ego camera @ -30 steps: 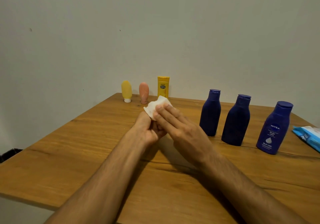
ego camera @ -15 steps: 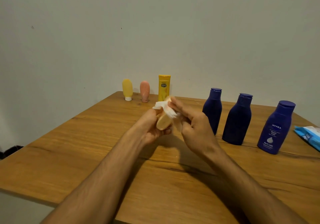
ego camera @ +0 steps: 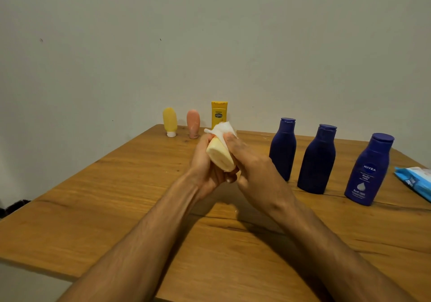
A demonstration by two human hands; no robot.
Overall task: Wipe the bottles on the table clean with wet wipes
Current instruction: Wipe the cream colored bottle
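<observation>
**Wiping the held bottle.** The pale yellow bottle [ego camera: 220, 158] is held above the middle of the worktop [ego camera: 112, 199], tilted with its upper end toward 11 o'clock. Your left hand [ego camera: 205, 166] grips its lower body from the 9 o'clock side. Your right hand [ego camera: 254, 168] pinches the wet wipe [ego camera: 221, 129] over the bottle's upper end, at its 12 o'clock.

To do this step well:
- Hold the bottle firmly but low with the left hand, so the wipe can travel the whole exposed side.
- Draw the wipe down the body in long strokes.
- Turn the bottle between strokes so that no face is missed.
- The part under your left fingers will probably need a change of hold.
- The bottle looks soft-sided, so squeeze lightly. Whether its cap is closed cannot be told.

At 11 to 12 o'clock, near the wall, the yellow tube [ego camera: 169, 121], the peach tube [ego camera: 193, 123] and the flat-topped yellow bottle [ego camera: 219, 114] stand upright and apart.

At 3 o'clock three more bottles stand in a row: the nearest blue bottle [ego camera: 282, 149], the middle blue bottle [ego camera: 317, 161] and the labelled blue bottle [ego camera: 368, 171]. Beyond them, at the right edge, lies the wipes pack [ego camera: 417, 180].

The nearest blue bottle stands just beside your right wrist, so mind it as you stroke.
</observation>
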